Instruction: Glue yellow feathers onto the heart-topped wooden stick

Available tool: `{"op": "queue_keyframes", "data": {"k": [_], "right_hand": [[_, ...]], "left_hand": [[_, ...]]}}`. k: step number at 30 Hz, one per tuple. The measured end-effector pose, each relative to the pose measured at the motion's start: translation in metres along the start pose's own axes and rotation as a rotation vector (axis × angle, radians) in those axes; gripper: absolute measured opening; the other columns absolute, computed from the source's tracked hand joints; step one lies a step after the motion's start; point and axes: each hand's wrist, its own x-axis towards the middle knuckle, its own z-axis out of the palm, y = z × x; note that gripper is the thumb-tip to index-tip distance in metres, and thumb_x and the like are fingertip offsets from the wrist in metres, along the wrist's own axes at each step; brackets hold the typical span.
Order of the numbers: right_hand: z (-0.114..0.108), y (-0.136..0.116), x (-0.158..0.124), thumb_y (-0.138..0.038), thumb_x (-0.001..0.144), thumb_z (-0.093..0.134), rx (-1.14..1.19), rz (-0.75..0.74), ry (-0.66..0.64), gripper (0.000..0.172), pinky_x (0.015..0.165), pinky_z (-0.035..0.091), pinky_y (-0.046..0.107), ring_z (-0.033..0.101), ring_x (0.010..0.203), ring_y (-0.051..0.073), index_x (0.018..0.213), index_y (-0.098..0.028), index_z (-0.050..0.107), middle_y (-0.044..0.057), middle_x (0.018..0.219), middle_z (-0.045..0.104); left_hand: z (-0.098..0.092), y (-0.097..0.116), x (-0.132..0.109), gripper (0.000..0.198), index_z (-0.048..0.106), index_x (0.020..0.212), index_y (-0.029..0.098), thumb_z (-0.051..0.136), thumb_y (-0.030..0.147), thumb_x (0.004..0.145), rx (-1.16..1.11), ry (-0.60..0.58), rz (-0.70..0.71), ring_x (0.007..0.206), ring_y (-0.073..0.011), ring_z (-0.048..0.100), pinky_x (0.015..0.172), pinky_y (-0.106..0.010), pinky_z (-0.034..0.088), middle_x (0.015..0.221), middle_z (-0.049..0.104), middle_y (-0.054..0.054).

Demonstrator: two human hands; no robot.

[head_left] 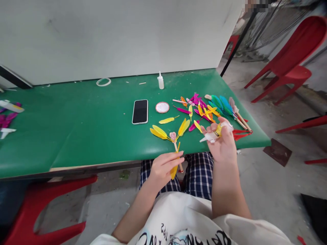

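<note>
My left hand (163, 168) is closed on a thin wooden stick (175, 147) at the table's front edge. The stick has a pink tip (173, 136), with yellow feathers (159, 132) spreading to both sides; another yellow feather (174, 171) hangs by my fingers. My right hand (221, 146) is wrapped round a white glue bottle with a yellow label (218, 132), its nozzle pointing left. A loose yellow feather (167, 120) lies on the green table (102, 122), left of a pile of magenta and orange feathers (201, 106).
A phone (140, 111), a round white lid (162, 107), a small upright bottle (160, 81) and a tape ring (103, 82) stand or lie on the table. Blue-feathered sticks (224, 104) lie at the right. Red chairs (301, 54) are beyond the table's right end and at the lower left.
</note>
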Motion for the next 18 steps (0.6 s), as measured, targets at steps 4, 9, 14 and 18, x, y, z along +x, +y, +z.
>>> {"op": "queue_keyframes", "data": {"k": [4, 9, 14, 18], "right_hand": [[0.002, -0.008, -0.005, -0.033, 0.069, 0.063, 0.015, -0.015, -0.022, 0.023, 0.086, 0.048, 0.035, 0.052, 0.067, 0.009, 0.092, -0.033, 0.059, -0.005, 0.069, 0.046], [0.009, -0.008, -0.004, -0.052, 0.075, 0.049, 0.031, 0.014, -0.003, 0.029, 0.078, 0.05, 0.035, 0.054, 0.072, 0.013, 0.081, -0.027, 0.063, -0.001, 0.068, 0.049], [0.015, -0.001, -0.006, -0.06, 0.078, 0.039, -0.204, -0.06, 0.176, 0.048, 0.053, 0.043, 0.027, 0.046, 0.051, 0.011, 0.065, -0.021, 0.063, 0.0, 0.054, 0.045], [0.017, 0.0, -0.01, -0.056, 0.08, 0.041, -0.316, -0.121, 0.301, 0.045, 0.046, 0.035, 0.026, 0.042, 0.046, 0.009, 0.056, -0.021, 0.058, 0.0, 0.055, 0.048]], "left_hand": [[0.003, 0.002, 0.0, 0.032, 0.063, 0.106, 0.021, 0.055, 0.006, 0.08, -0.015, -0.015, 0.007, 0.097, -0.0163, 0.063, 0.08, -0.03, 0.055, 0.108, 0.066, -0.007], [0.008, 0.007, 0.002, 0.032, 0.062, 0.106, 0.019, 0.054, 0.004, 0.079, -0.045, -0.019, 0.032, 0.098, -0.016, 0.062, 0.081, -0.03, 0.054, 0.109, 0.065, -0.008], [0.011, 0.014, 0.005, 0.035, 0.061, 0.109, 0.018, 0.054, 0.003, 0.079, -0.048, -0.049, 0.068, 0.101, -0.0157, 0.061, 0.084, -0.029, 0.053, 0.11, 0.065, -0.007], [0.011, 0.02, 0.007, 0.032, 0.06, 0.109, 0.016, 0.052, 0.004, 0.08, -0.056, -0.061, 0.11, 0.102, -0.0155, 0.061, 0.087, -0.028, 0.052, 0.109, 0.066, -0.007]]}}
